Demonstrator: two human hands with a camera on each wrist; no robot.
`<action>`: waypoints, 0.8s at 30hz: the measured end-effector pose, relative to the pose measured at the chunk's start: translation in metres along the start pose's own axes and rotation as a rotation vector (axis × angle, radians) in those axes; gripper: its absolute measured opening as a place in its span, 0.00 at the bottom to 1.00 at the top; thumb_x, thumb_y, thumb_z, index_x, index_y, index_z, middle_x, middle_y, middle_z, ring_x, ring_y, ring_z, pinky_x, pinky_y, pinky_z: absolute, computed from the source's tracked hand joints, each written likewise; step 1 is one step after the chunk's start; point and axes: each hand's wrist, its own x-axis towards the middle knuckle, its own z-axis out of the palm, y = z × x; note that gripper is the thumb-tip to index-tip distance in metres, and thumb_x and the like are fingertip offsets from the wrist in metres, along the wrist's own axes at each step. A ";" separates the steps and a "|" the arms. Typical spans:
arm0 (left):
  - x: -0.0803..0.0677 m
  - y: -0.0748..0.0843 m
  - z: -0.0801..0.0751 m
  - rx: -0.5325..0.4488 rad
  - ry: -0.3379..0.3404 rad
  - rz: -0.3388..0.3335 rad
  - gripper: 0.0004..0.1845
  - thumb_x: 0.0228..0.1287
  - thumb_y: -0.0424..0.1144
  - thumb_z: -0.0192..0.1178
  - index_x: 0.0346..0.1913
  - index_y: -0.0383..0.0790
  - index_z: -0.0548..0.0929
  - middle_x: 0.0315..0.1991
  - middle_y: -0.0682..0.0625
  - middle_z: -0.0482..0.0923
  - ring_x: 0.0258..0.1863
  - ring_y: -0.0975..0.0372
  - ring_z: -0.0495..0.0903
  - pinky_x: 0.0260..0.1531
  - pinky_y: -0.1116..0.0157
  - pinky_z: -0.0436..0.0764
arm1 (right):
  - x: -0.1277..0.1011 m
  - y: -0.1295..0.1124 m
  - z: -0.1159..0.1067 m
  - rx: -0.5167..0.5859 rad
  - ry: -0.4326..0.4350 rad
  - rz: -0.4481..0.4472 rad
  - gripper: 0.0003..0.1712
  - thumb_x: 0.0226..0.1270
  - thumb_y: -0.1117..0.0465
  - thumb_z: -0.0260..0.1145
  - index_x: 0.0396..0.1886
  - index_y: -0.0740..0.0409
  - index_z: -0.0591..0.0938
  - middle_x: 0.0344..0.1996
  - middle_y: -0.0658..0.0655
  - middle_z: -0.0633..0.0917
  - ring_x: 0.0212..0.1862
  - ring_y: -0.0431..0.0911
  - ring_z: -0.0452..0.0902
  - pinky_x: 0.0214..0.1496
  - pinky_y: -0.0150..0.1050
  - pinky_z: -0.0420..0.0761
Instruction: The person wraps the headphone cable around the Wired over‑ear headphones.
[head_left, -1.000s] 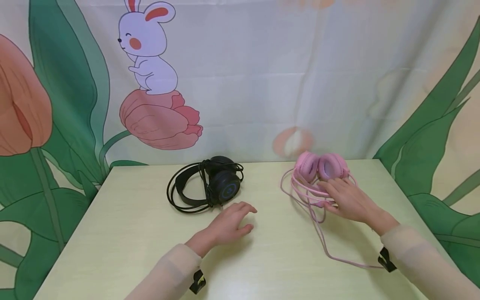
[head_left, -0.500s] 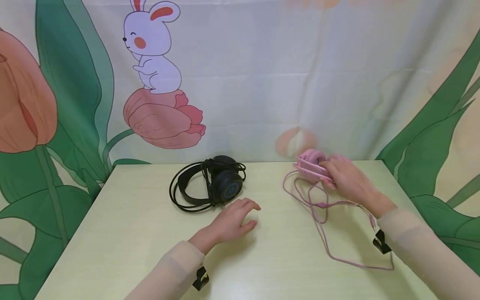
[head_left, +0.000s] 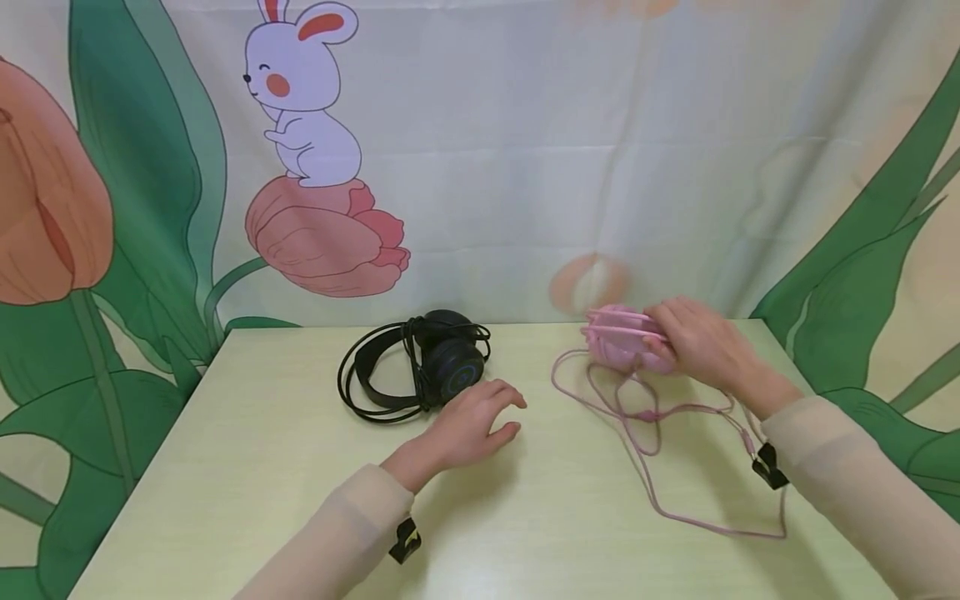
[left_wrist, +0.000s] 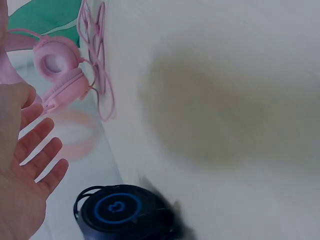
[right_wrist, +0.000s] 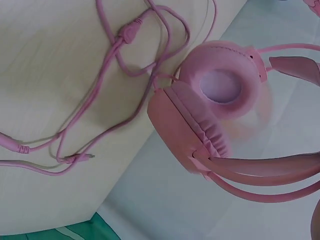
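Observation:
My right hand (head_left: 705, 348) grips the pink headphones (head_left: 617, 346) by the headband at the back right of the table. The right wrist view shows the two padded ear cups (right_wrist: 172, 130) hanging below the band, with a hand's edge just entering at the right. A pink cable (head_left: 643, 417) trails from them in loops over the tabletop. My left hand (head_left: 472, 423), fingers loosely spread and holding nothing, hovers just in front of the black headphones (head_left: 452, 367). Those lie on their side, their cord wound around them; one cup (left_wrist: 117, 207) with a blue ring shows in the left wrist view.
A pale wooden table (head_left: 285, 500) runs back to a hanging cloth (head_left: 480, 167) printed with a rabbit and tulips. The pink cable's metal plug (right_wrist: 85, 157) lies near the table's right side.
My right hand has lifted and turned the pink headphones, bringing the headband upward and toward me. Their cable has been left spread on the table. My left hand has shifted slightly forward and right.

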 end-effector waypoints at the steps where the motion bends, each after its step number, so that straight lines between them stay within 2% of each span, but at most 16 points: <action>1: 0.002 0.000 -0.002 0.009 0.010 0.007 0.12 0.60 0.42 0.57 0.45 0.44 0.79 0.45 0.52 0.77 0.45 0.60 0.76 0.45 0.63 0.76 | 0.001 0.000 -0.002 0.002 -0.006 0.005 0.16 0.66 0.54 0.50 0.39 0.63 0.73 0.27 0.55 0.75 0.29 0.46 0.67 0.28 0.38 0.69; 7: 0.016 0.005 -0.016 0.066 0.084 0.030 0.09 0.60 0.42 0.57 0.41 0.45 0.81 0.42 0.53 0.78 0.42 0.60 0.76 0.43 0.64 0.76 | 0.009 -0.007 -0.011 -0.001 -0.053 0.031 0.13 0.62 0.56 0.57 0.40 0.61 0.74 0.29 0.54 0.76 0.30 0.45 0.68 0.29 0.38 0.71; 12: 0.028 0.010 -0.029 0.099 0.137 0.034 0.11 0.59 0.42 0.59 0.44 0.44 0.80 0.42 0.53 0.78 0.42 0.60 0.77 0.43 0.63 0.76 | 0.019 -0.015 -0.020 -0.008 -0.069 0.029 0.13 0.60 0.56 0.59 0.41 0.60 0.74 0.29 0.54 0.77 0.29 0.45 0.69 0.28 0.38 0.72; 15: 0.036 0.013 -0.035 0.112 0.167 0.032 0.16 0.58 0.44 0.59 0.48 0.42 0.77 0.45 0.52 0.77 0.45 0.59 0.77 0.45 0.63 0.75 | 0.027 -0.022 -0.025 -0.008 -0.058 -0.008 0.14 0.63 0.53 0.55 0.40 0.60 0.75 0.27 0.54 0.78 0.28 0.45 0.70 0.26 0.38 0.73; 20: 0.048 0.021 -0.047 0.119 0.198 0.026 0.26 0.53 0.48 0.62 0.54 0.41 0.71 0.51 0.50 0.73 0.52 0.58 0.73 0.52 0.61 0.73 | 0.037 -0.035 -0.028 -0.004 -0.022 -0.093 0.24 0.69 0.45 0.44 0.36 0.60 0.75 0.25 0.53 0.78 0.25 0.44 0.70 0.23 0.36 0.71; 24: 0.057 0.030 -0.053 0.115 0.175 0.013 0.33 0.49 0.50 0.65 0.58 0.41 0.68 0.54 0.49 0.71 0.55 0.57 0.70 0.54 0.59 0.72 | 0.045 -0.046 -0.031 0.008 -0.028 -0.118 0.22 0.68 0.45 0.45 0.36 0.58 0.75 0.25 0.52 0.78 0.25 0.44 0.70 0.22 0.35 0.71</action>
